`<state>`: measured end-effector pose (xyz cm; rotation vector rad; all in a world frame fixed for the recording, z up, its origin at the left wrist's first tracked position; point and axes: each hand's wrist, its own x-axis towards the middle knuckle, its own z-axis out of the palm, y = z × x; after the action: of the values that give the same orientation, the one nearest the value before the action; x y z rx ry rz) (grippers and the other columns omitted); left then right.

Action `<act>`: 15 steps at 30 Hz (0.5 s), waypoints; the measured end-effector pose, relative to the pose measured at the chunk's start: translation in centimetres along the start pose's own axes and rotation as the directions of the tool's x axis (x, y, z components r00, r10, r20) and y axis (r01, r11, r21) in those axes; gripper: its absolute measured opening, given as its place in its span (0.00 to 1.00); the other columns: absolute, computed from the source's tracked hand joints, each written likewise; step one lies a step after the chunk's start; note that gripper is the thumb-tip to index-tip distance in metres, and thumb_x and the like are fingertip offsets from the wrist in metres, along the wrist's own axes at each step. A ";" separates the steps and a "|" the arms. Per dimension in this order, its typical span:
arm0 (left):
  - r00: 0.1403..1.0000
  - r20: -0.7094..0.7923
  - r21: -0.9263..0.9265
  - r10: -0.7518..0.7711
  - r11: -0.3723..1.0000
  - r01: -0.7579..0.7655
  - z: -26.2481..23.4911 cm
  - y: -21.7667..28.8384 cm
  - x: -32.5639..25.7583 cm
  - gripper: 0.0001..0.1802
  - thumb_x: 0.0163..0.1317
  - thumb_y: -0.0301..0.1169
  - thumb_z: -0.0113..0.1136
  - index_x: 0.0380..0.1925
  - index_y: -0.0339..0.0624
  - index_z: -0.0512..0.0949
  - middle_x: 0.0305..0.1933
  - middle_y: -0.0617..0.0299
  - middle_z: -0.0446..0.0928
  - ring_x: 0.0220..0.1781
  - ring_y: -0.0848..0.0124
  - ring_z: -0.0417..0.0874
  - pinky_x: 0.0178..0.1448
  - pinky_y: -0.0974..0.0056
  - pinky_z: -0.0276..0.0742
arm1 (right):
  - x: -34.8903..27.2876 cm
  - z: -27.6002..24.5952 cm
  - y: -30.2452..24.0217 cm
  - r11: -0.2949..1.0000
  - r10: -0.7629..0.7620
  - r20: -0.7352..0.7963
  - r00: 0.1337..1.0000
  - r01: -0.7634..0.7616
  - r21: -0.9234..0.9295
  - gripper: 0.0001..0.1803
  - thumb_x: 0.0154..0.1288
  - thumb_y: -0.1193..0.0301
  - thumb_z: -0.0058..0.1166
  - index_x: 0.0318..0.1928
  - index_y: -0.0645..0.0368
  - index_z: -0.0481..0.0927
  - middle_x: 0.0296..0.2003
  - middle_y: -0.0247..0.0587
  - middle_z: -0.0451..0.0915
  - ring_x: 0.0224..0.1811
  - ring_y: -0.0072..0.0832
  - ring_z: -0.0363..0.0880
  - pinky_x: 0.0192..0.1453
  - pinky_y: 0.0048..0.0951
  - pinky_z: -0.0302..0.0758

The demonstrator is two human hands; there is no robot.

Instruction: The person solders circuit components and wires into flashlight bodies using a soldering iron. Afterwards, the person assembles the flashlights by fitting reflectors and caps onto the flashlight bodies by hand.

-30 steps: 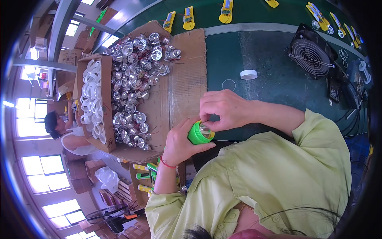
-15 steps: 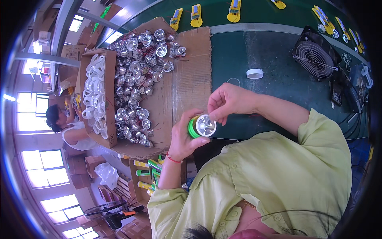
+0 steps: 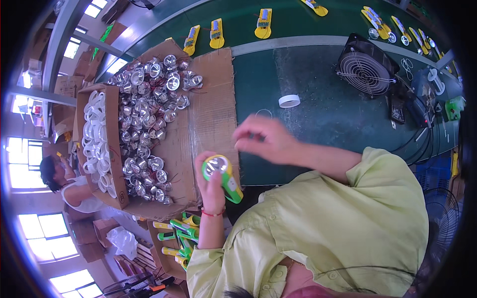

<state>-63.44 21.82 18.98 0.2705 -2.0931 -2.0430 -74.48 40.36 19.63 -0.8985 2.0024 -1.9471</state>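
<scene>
My left hand (image 3: 212,191) is wrapped round a green and yellow flashlight (image 3: 231,187). Its round silver reflector faces up, and my thumb lies across it. The body slants down to the right, away from my fingers. Just to the right, my right hand (image 3: 268,140) hovers over the table edge, slightly blurred. Its fingers are bent, a gap shows between thumb and forefinger, and nothing is visible in them. A white ring (image 3: 289,101) lies on the green table beyond this hand, with a thin clear ring (image 3: 264,113) nearer to it.
Silver reflectors with wires (image 3: 149,119) are heaped on cardboard at left, beside a box of white rings (image 3: 97,134). Below stands a carton of flashlights (image 3: 176,238). A black fan (image 3: 367,72) sits at right. Yellow casings (image 3: 263,24) line the far belt. A co-worker (image 3: 74,184) sits left.
The flashlight has turned in my left hand, so its body now shows, and my thumb has come over the reflector. My right hand has drawn away from the reflector. The whole view has shifted.
</scene>
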 end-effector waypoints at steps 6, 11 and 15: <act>0.996 -0.034 -0.093 0.079 0.992 -0.082 -0.8 1.1 0.2 0.33 0.55 0.57 0.55 0.46 0.42 0.60 0.28 0.58 0.71 0.28 0.71 0.74 0.30 0.70 0.71 | -0.7 -8.3 5.1 0.577 -0.125 -0.113 0.986 -0.020 -0.817 0.19 0.50 0.61 0.60 0.43 0.53 0.76 0.38 0.40 0.76 0.44 0.39 0.72 0.49 0.38 0.68; 0.990 0.025 0.008 0.136 0.991 -0.136 -0.4 1.4 -0.5 0.36 0.47 0.50 0.65 0.47 0.39 0.62 0.36 0.61 0.71 0.34 0.75 0.74 0.38 0.72 0.70 | 0.7 -7.5 4.2 0.839 0.217 -0.028 0.976 -0.201 -0.506 0.12 0.51 0.69 0.56 0.38 0.56 0.78 0.33 0.41 0.79 0.37 0.38 0.76 0.43 0.34 0.73; 0.986 0.060 -0.016 0.156 0.988 -0.155 -0.6 1.9 -0.8 0.36 0.41 0.41 0.72 0.47 0.38 0.65 0.40 0.63 0.69 0.38 0.77 0.73 0.42 0.73 0.70 | 2.3 -6.1 5.2 0.821 0.303 0.157 0.940 -0.174 -0.544 0.15 0.48 0.70 0.59 0.38 0.59 0.77 0.36 0.45 0.79 0.38 0.42 0.78 0.43 0.36 0.74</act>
<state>-62.46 21.51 20.87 0.0408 -2.0658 -1.9950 -81.10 43.89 15.89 -0.8748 2.3968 -1.1073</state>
